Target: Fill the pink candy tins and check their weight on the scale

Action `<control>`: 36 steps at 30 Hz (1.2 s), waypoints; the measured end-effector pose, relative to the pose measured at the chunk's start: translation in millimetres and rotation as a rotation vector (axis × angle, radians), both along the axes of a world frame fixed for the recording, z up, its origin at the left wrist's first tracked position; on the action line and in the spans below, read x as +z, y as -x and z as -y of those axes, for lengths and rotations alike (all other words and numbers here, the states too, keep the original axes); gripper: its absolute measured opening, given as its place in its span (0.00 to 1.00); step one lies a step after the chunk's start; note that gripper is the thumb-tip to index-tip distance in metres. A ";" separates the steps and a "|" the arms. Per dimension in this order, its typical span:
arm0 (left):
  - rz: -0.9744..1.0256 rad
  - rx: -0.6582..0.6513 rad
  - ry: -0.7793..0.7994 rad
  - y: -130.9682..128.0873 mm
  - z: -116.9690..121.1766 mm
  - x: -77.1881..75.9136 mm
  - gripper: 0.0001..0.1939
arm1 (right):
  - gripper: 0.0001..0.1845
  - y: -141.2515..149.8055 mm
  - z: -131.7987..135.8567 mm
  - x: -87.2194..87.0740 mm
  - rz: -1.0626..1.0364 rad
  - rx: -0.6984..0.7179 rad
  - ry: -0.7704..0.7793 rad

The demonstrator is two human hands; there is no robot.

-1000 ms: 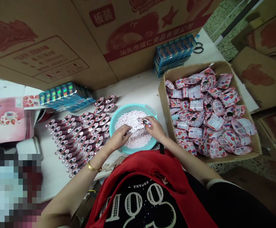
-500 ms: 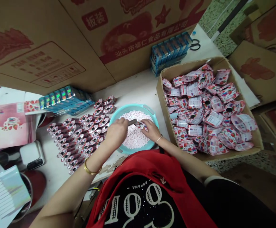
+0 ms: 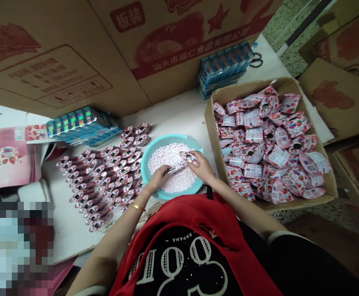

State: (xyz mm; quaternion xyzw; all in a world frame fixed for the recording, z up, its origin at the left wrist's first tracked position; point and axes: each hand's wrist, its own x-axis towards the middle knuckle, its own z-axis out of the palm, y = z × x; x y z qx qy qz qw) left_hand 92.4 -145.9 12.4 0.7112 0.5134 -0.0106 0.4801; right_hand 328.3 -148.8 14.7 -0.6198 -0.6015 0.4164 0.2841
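My left hand point(image 3: 158, 178) is closed around a short metal scoop point(image 3: 172, 169), held low over the white candies. In my right hand point(image 3: 202, 167) is a small strawberry-printed packet point(image 3: 185, 156) with a round hole, tilted above the basin's right side. A turquoise basin point(image 3: 146, 154) beneath both hands holds many small pale candies point(image 3: 163, 155). The scoop and the packet are apart. How full the scoop is cannot be made out.
Rows of similar packets point(image 3: 116, 181) stand left of the basin. A cardboard box point(image 3: 209, 117) at right holds many more packets. Blue packs point(image 3: 83, 125) and another blue stack point(image 3: 224, 68) line the large carton point(image 3: 114, 82) at the back. Scissors point(image 3: 255, 60) lie behind.
My left hand has moved down and away from the packet with the scoop, into the basin. My right hand has tilted the packet and shifted slightly right.
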 end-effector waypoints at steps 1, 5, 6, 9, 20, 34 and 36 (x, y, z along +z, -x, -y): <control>0.030 0.005 -0.002 8.7 -3.6 8.2 0.10 | 0.23 0.5 -0.3 -1.1 0.003 0.003 0.001; 0.104 0.012 -0.044 30.3 -22.0 50.7 0.10 | 0.24 6.8 -0.4 -3.7 0.011 0.050 0.007; 0.094 -0.004 -0.070 29.4 -26.4 61.8 0.10 | 0.24 9.6 0.0 -3.7 0.011 0.070 0.009; -0.092 -0.145 -0.182 11.5 -36.0 91.6 0.09 | 0.24 19.4 2.6 -2.4 0.013 0.125 0.017; -0.338 -0.085 -0.333 -5.0 -40.8 104.6 0.10 | 0.22 26.7 9.6 -15.2 -0.090 0.112 0.046; 0.118 -0.235 -0.312 -0.1 -25.2 32.3 0.26 | 0.22 39.3 8.4 -11.5 -0.195 0.168 0.090; 0.085 -0.249 -0.333 1.9 -40.3 38.6 0.22 | 0.25 43.7 -2.2 -6.2 -0.211 0.172 0.071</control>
